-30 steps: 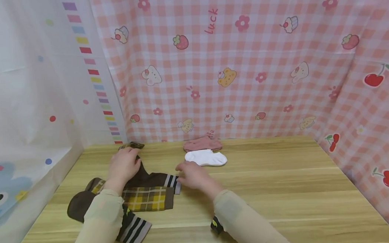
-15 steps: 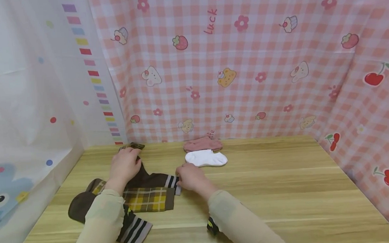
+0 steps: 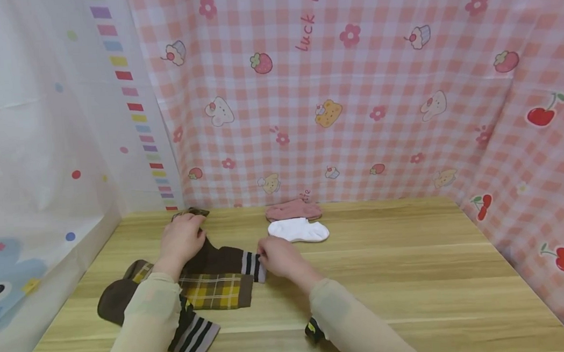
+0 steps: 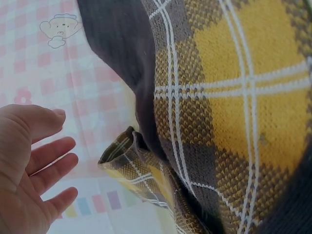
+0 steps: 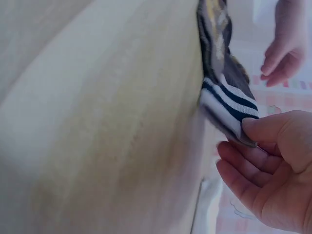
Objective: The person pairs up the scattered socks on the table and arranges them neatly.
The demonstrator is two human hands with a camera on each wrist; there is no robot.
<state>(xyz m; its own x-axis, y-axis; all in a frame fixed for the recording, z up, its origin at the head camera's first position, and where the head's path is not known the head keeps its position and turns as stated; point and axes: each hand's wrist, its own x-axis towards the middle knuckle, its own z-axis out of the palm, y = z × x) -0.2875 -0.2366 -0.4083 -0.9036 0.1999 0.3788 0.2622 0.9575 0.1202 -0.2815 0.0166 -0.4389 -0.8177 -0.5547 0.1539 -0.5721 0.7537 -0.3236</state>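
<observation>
In the head view, my right hand (image 3: 281, 256) pinches the striped cuff of a dark brown sock (image 3: 229, 260). The right wrist view shows the thumb on top of that striped cuff (image 5: 231, 105) and the fingers below. My left hand (image 3: 183, 240) is over the same sock's other end; in the left wrist view its fingers (image 4: 54, 165) are loosely bent with nothing between them. A brown and yellow plaid sock (image 3: 216, 292) lies just in front of the brown one. Nearer still, another dark sock with a striped cuff (image 3: 197, 337) is partly hidden by the left sleeve.
A white ankle sock (image 3: 299, 230) and a pink one (image 3: 294, 209) lie at the back of the wooden table (image 3: 414, 275). A crumpled plaid sock (image 3: 196, 210) sits beyond the left hand. Part of a black sock (image 3: 313, 330) shows beside the right sleeve. Patterned curtains (image 3: 354, 85) stand behind.
My right hand's fingers have closed on the striped cuff, and the cuff has shifted slightly to the right. The left hand stays nearly in place.
</observation>
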